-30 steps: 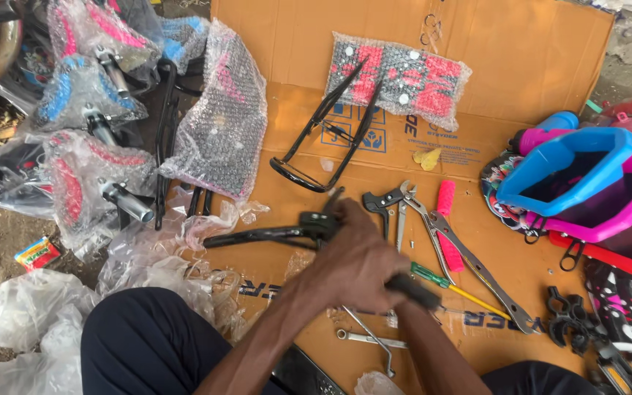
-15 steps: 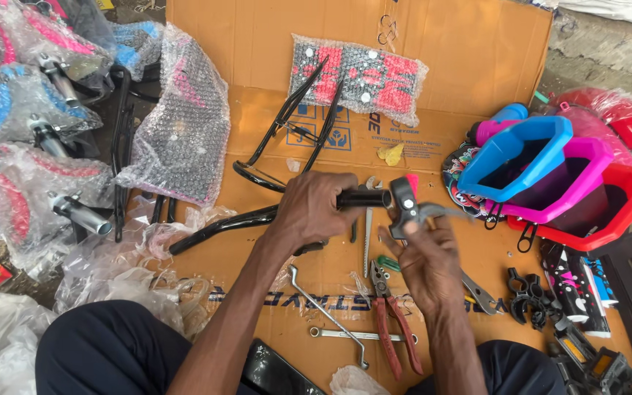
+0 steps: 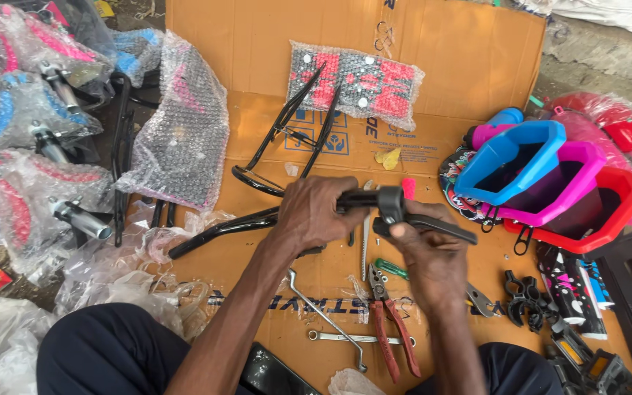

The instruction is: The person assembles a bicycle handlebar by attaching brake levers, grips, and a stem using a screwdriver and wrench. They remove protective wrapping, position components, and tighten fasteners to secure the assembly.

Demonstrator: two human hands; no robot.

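Two hands are meeting over the middle of a flattened cardboard sheet (image 3: 433, 66), both working on a black handlebar (image 3: 217, 232). The left hand (image 3: 320, 213) is wrapping closed around the bar just short of its right end, fingers curled over the top. The right hand (image 3: 426, 252) is sitting at about four o'clock from it, clamping on a black brake lever (image 3: 433, 223) that is mounted on the bar's grip end, thumb pressing up against the lever's clamp. The bar itself is running out from the left hand toward eight o'clock, its far end lying low on the cardboard near crumpled clear plastic.

Below the hands, at six o'clock, red-handled pliers (image 3: 393, 329) are lying on the cardboard, with a spanner (image 3: 349, 338) and a bent wrench (image 3: 327, 318) just beside them. At twelve o'clock a black wire frame (image 3: 287, 143) is resting against a bubble-wrapped pink part (image 3: 356, 80). At two to three o'clock, blue, pink and red plastic baskets (image 3: 550, 175) are nesting in a row. At nine to ten o'clock, bubble-wrapped bicycle parts (image 3: 181, 139) are piling up beyond the cardboard's edge.
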